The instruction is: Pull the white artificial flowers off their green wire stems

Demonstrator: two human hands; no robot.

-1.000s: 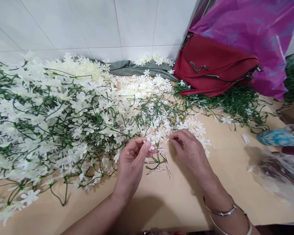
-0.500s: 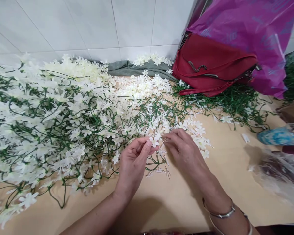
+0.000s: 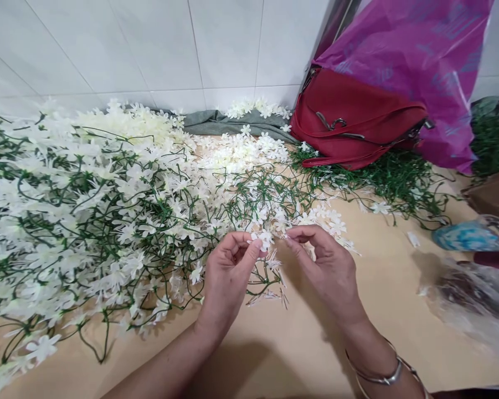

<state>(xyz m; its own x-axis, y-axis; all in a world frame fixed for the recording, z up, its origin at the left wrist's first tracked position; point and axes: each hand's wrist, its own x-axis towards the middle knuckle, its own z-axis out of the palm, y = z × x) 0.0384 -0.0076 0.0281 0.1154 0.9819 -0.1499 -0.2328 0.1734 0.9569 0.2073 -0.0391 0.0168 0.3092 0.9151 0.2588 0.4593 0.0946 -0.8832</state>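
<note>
Between the thumb and fingers of my left hand [image 3: 230, 271] is a white artificial flower [image 3: 265, 239], its petals facing up. Just to the right, my right hand [image 3: 330, 271] is closed in a pinch; whatever lies at its fingertips is too small to make out. Beneath my hands lie thin white stamen sticks [image 3: 274, 271] and a green plastic stem [image 3: 261, 291]. Loose white blossoms [image 3: 330, 219] are scattered just beyond my right fingers. A big heap of white flowers on green stems [image 3: 108, 221] spreads to the left of my left hand.
A red handbag [image 3: 357, 116] and a purple plastic bag [image 3: 432, 66] stand at the back right over green stems [image 3: 382, 177]. Along the right edge are a blue-and-white item [image 3: 465, 235] and a clear plastic bag [image 3: 473, 293]. The tiled wall [image 3: 228, 44] bounds the back.
My right hand has drawn up from the stamen sticks, its fingers now pinched close to the flower. My left hand keeps its hold on the flower, almost in place. The view has shifted slightly.
</note>
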